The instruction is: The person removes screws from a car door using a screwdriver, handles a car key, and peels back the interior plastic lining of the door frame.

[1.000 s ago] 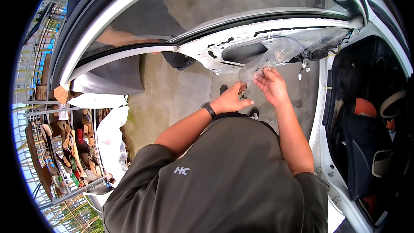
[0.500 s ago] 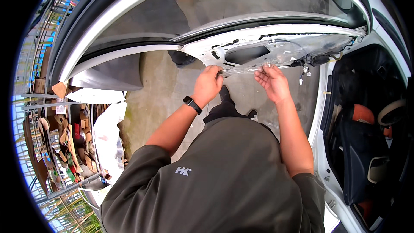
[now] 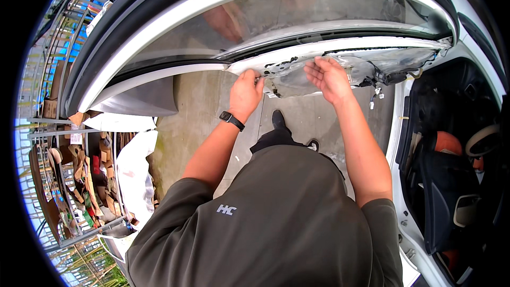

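An open white car door [image 3: 234, 67], its trim panel off, stands in front of me with a clear plastic sheet [image 3: 297, 83] over its inner side. At the sheet's left edge, my left hand [image 3: 245, 94] is closed, thumb and fingers pinching the film near the door's edge. My right hand [image 3: 330, 81] is open, fingers stretched and slightly bent, against or just in front of the sheet's upper middle; exact contact is hard to see. Right of it, a black wiring harness [image 3: 393, 77] hangs from the door, with white connectors [image 3: 378, 91] dangling below.
The door's window glass [image 3: 297, 10] arches above the panel. On the right is the car's interior with a dark seat [image 3: 443, 196] and a steering wheel [image 3: 483, 139]. A rack with cardboard scraps [image 3: 87, 175] stands at the left. Concrete floor [image 3: 212, 111] lies below.
Both hands have moved up toward the door, the left one also leftward. The sheet, bunched between them before, now lies spread over the panel's opening. My right hand has let go of its lower edge.
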{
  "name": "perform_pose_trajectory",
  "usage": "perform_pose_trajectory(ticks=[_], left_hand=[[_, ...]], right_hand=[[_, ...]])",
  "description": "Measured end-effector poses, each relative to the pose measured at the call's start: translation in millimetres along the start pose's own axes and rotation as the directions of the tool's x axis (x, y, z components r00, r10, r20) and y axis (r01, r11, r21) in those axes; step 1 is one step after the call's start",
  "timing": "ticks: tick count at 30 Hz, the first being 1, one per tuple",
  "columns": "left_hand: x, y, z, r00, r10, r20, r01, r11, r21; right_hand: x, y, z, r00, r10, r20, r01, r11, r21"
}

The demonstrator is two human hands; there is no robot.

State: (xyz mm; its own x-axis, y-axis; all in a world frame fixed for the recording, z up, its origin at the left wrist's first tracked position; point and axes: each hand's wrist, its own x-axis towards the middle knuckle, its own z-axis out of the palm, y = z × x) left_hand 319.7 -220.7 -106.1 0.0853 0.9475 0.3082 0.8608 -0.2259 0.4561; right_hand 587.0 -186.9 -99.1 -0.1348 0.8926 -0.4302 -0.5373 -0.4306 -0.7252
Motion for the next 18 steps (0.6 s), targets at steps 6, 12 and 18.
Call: perform_pose_trajectory(ticks=[6,12,18], left_hand=[[4.5,3.1,-0.5,0.996,-0.062,-0.061,0.065,0.997,0.041],[5.0,6.5,-2.7,0.989,-0.109,-0.097,0.115,0.991,0.064],[8.2,13.8,5.1,0.978,-0.150,-0.145,0.163,0.983,0.084]], right_hand=[[10.7,-0.5,8.7,0.999,-0.025,-0.021,0.027,0.994,0.107],[15.6,3.9,15.8,0.999,-0.034,-0.033,0.040,0.982,0.186],[15.7,-0.7,15.5,0.997,-0.031,-0.067,0.045,0.975,0.216]])
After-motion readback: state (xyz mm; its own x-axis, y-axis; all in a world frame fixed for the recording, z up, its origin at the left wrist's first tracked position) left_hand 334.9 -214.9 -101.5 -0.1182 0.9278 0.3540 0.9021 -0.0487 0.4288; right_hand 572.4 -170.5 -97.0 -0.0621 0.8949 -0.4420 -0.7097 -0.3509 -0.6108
